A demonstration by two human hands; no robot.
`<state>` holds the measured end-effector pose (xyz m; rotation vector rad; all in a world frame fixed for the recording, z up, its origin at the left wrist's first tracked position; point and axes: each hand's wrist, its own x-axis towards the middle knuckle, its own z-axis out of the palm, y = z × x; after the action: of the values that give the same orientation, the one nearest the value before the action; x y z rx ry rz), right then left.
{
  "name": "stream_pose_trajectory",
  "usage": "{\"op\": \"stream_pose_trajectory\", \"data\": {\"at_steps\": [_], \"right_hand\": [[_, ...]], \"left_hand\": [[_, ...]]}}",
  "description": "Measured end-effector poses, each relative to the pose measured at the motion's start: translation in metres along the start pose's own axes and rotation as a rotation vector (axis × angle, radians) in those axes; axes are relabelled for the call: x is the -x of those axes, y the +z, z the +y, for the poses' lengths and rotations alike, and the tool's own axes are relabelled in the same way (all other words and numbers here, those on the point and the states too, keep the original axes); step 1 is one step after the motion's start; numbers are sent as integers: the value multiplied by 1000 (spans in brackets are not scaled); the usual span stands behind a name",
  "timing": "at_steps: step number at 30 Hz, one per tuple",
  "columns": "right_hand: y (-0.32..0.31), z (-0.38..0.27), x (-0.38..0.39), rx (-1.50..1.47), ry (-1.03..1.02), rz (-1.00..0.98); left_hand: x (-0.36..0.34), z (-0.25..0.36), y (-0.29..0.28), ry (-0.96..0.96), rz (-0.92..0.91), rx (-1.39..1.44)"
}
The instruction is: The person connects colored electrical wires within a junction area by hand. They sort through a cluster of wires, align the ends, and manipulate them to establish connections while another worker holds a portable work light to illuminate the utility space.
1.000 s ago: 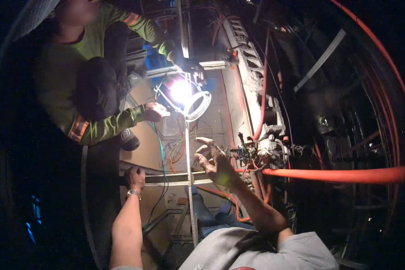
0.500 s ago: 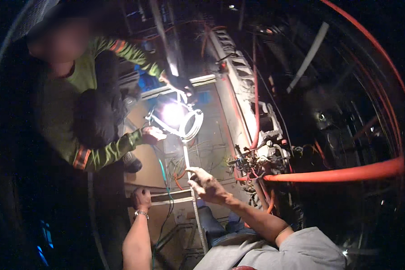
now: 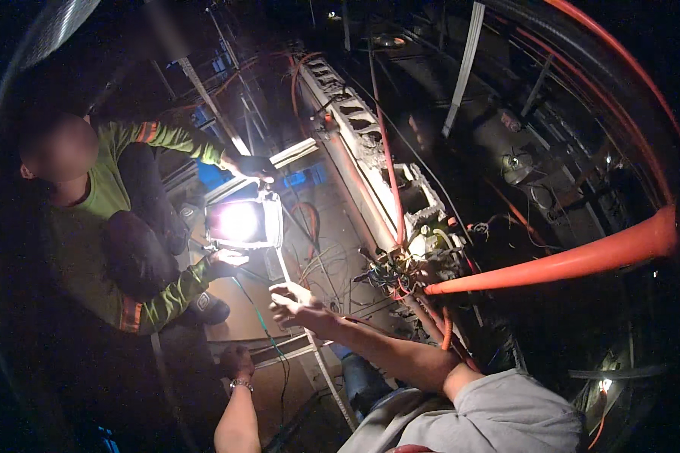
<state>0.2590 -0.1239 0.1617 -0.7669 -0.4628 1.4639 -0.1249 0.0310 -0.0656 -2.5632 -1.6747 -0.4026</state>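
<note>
Head view: my feed looks down into a dark space lit mainly from one source; I read it outward from the wearer.
Grey sleeve [image 3: 499,408]: it lies lowest, its arm stretched forward, likely because the work is at the end of reach.
Left hand [image 3: 239,364]: the grip is curled at the left end of a pale cross rail [image 3: 283,352], in shadow; I cannot tell whether it clasps the rail or only leans there, perhaps for balance.
Pale strip [image 3: 331,379]: it slants up past the rail and under the other hand toward the light, probably acting as its pole.
Right hand [image 3: 301,308]: the grip is half open, fingers loosely bent over the strip; I cannot make out contact, and the pose looks ready to catch or guide it.
Wire bundle [image 3: 389,276]: it bunches beside the end of an orange pipe [image 3: 559,255], well right of the fingers.
Work lamp [image 3: 238,222]: it glows beyond the right hand, between a co-worker's two hands, one at its far edge, one at its near edge, I think to aim it.
Co-worker [image 3: 83,253]: crouched at left, close enough to support the lamp from both sides.
Block wall [image 3: 363,181]: it runs away behind the wires.
</note>
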Motion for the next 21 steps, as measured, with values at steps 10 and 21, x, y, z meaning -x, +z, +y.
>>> {"op": "stream_pose_trajectory", "data": {"at_steps": [10, 21], "right_hand": [[11, -16, -91, -363, 290, 197], [-33, 43, -149, 591, -398, 316]], "left_hand": [[-1, 36, -19, 24, 66, 42], [3, 46, -52, 225, -39, -224]]}}
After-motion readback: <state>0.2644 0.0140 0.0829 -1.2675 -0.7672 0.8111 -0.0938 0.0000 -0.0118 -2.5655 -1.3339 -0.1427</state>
